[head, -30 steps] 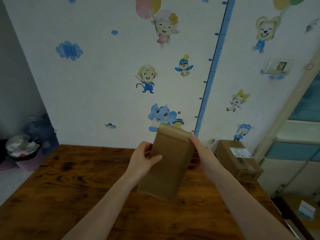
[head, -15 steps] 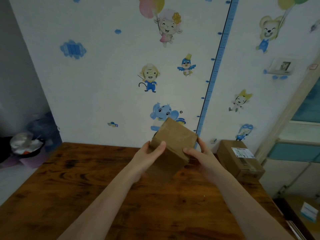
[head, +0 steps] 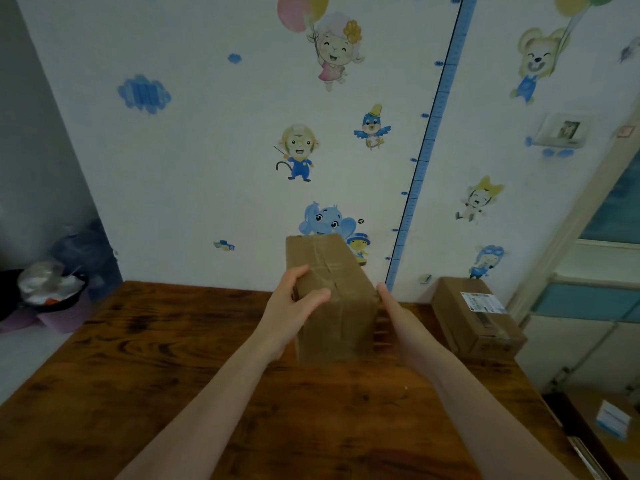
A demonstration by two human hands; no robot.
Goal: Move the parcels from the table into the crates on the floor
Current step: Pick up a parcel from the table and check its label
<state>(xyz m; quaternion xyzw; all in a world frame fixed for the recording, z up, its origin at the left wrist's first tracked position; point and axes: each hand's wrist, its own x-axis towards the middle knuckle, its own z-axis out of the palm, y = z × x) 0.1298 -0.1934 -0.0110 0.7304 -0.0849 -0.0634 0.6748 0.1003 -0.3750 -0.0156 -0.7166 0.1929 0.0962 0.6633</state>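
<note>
Between left hand (head: 294,306) and right hand (head: 403,327): gripped parcel (head: 332,299).

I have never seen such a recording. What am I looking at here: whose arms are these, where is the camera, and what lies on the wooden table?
There is no machine here: a person works with bare hands. The camera sits on the person's head and looks forward and down, so both forearms reach in from below. The left hand and the right hand grip a plain brown taped cardboard parcel from its two sides, upright over the dark wooden table. A second brown cardboard box with a white label lies at the table's far right corner. The wall behind carries cartoon stickers.
</note>
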